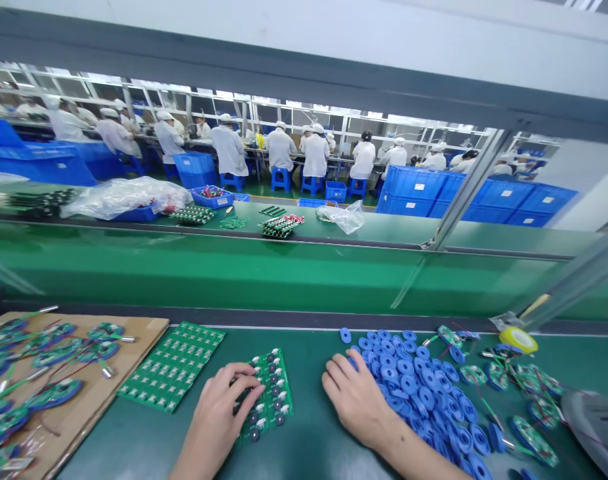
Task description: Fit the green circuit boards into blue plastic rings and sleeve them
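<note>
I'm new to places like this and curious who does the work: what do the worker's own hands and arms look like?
They're human, with no machine parts or cables. The bare, ungloved left hand and bare, ungloved right hand show no rings, watch or bracelet. No sleeve shows on either forearm as far as the picture reaches.
</note>
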A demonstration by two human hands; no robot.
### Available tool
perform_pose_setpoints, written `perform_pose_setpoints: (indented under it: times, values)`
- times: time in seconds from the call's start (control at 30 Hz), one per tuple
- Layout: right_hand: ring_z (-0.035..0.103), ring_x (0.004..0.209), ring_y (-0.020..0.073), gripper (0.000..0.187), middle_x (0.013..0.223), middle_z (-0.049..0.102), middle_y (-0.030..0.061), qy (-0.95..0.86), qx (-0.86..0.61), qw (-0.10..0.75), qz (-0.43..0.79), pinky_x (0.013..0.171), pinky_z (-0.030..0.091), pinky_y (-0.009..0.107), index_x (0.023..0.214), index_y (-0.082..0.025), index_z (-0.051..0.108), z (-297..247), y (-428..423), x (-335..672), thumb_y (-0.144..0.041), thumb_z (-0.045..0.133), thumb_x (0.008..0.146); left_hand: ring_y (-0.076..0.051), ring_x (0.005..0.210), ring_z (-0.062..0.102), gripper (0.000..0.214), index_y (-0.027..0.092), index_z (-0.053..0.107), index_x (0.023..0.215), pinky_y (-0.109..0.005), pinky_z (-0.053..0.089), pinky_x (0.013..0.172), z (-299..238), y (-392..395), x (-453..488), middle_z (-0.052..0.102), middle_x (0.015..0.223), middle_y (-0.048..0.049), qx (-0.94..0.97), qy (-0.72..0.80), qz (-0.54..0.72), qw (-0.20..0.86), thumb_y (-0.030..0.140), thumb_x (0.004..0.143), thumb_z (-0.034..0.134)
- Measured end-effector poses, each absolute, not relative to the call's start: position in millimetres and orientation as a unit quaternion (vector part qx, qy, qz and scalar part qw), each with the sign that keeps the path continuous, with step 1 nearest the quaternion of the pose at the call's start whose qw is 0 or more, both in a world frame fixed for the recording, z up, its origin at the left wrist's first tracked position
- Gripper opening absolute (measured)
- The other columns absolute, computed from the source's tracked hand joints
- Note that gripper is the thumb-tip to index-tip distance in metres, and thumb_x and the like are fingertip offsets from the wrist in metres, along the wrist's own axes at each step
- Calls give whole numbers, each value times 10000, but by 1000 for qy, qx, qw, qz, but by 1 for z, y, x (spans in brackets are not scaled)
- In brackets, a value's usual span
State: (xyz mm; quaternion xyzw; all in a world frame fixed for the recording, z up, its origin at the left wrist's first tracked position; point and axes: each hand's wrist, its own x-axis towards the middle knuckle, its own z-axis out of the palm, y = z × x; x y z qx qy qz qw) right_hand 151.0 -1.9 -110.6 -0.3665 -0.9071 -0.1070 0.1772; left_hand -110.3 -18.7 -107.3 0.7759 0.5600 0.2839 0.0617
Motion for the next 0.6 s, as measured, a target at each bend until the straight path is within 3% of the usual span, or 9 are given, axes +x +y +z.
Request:
perform_pose_setpoints:
  times: [0.23,0.4,0.6]
  values:
    - [464,942,227,217,984,593,88,-891,-405,202,-42,895,283,431,934,-155,583,-98,11,154,-78,398,850,-219,887,562,159,227,604,803,-341,412,738,-106,-20,-108,579,923,-43,775,564,276,67,320,854,485]
    - [498,803,154,121,810,604,-12,-872,-440,207,57,722,345,295,850,-235,605,-78,17,95,-162,508,840,-211,878,545,181,207,584,870,-348,418,776,-99,-20,-105,567,912,-46,761,590,262,68,319,878,442]
    - [515,791,158,82,805,605,-11,-876,-429,188,116,691,352,277,812,-223,604,-86,27,62,-161,554,792,-207,816,543,199,186,610,920,-334,428,740,-98,-16,-109,572,846,-43,752,621,209,67,265,883,432]
